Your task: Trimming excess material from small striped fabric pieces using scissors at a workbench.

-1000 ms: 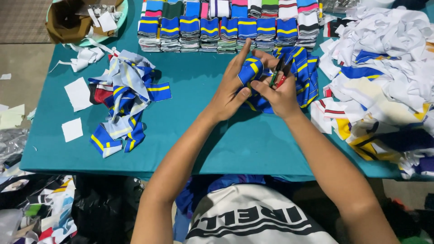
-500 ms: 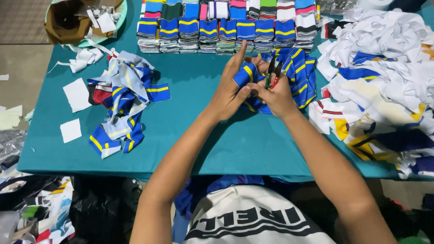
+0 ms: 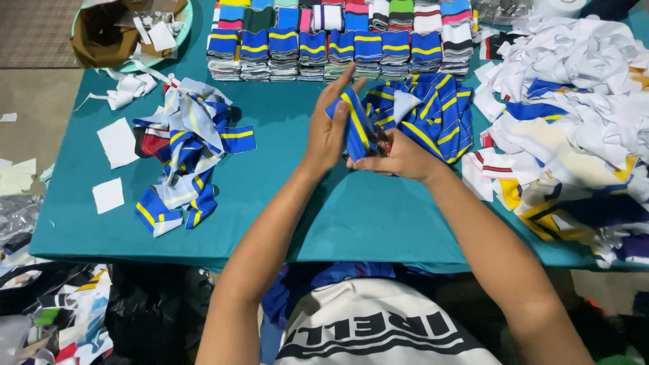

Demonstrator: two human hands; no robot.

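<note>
Holding a blue-yellow striped strip (image 3: pixel 356 125) upright, long axis 11-to-5, left hand (image 3: pixel 324 135) and right hand (image 3: pixel 399 157) both pinching it; bare teal table (image 3: pixel 291 189) at 7 o'clock

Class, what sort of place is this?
Probably a garment-trim sorting table: neat stacks of folded striped knit bands, a loose heap of white fabric scraps, a teal table.

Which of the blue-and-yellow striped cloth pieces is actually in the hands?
The single upright blue-and-yellow piece pinched between left hand and right hand; the others lie on the table.
</note>
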